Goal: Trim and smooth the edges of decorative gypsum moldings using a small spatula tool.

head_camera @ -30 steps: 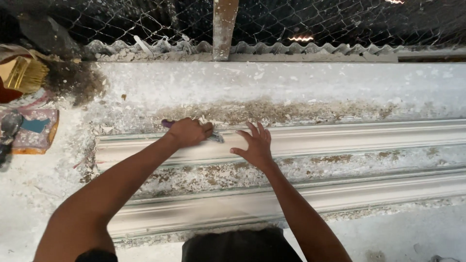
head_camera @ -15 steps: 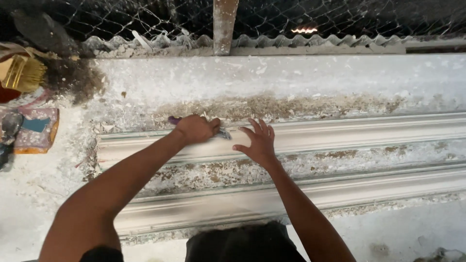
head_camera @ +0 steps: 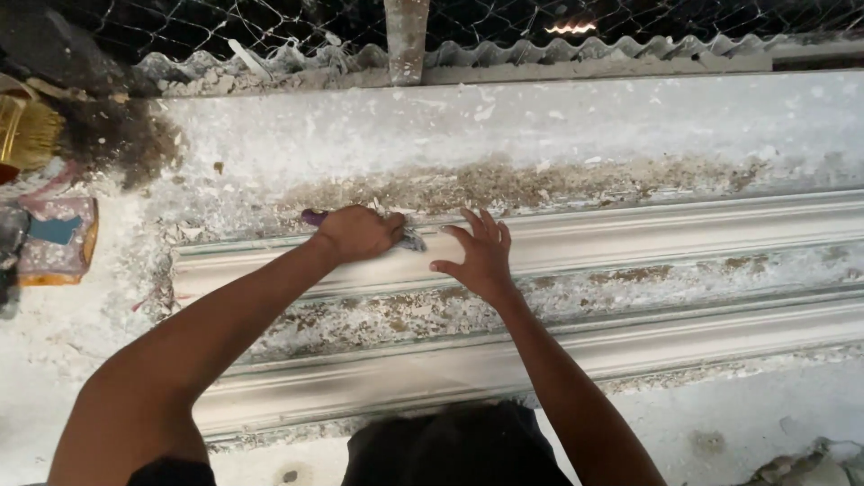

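- Two white plaster mouldings lying lengthwise on a plaster-spattered bench; nearer moulding closest to the body, untouched, running off the right edge.
- Between the two, a rough crumbly strip of dried plaster bits.
- Farther moulding under both hands, its left end just past the left forearm.
- Left hand closed in a fist around a scraping tool; purple handle end poking out at the wrist side, greyish blade end showing at the thumb side, lying on the top face of the farther moulding.
- Right hand spread wide, fingers fanned, palm pressed flat on the farther moulding, holding nothing.
- Tool blade just beside the right hand's fingertips, between the two hands; contact with those fingertips not clear.
- Beyond the hands, a brownish stained band along the bench, then a whiter plaster-crusted surface.
- Far left: flat worn board with blue and orange patches, and yellow brush bristles next to a dark smudge.
- Farthest: corrugated sheet edge, upright post, wire mesh behind.
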